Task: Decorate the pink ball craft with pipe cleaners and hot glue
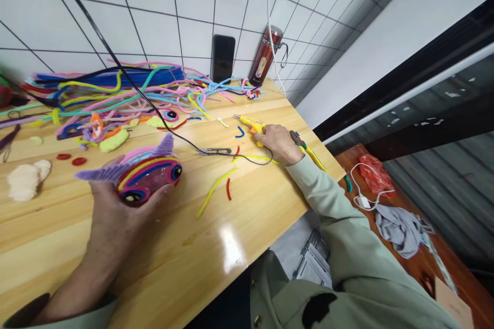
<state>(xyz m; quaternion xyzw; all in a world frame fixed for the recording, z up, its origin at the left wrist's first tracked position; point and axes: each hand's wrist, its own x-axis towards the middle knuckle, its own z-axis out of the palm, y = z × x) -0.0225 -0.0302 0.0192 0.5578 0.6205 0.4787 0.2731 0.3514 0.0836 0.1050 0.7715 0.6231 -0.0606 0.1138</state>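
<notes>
My left hand (pixel 123 216) is wrapped round a pipe-cleaner craft animal (pixel 148 169) and holds it above the table. The animal has a clear pinkish body, striped pink, yellow and blue bands, two black eyes and purple pointed ears or fins. At the table's right side, my right hand (pixel 280 141) closes over the handle of a yellow hot glue gun (pixel 249 123), whose nozzle points left. Thread snips (pixel 214 152) lie between the two hands. Short yellow (pixel 216 193) and red pipe-cleaner pieces (pixel 228 189) are scattered nearby.
Many coloured pipe cleaners (pixel 116 82) are heaped along the tiled wall. A phone (pixel 223 57) and a red thermos (pixel 266 55) stand at the back. Pliers (pixel 299 141) lie behind my right wrist. A black cord (pixel 116 59) crosses the view. Beige fluffy pieces (pixel 25 182) lie left.
</notes>
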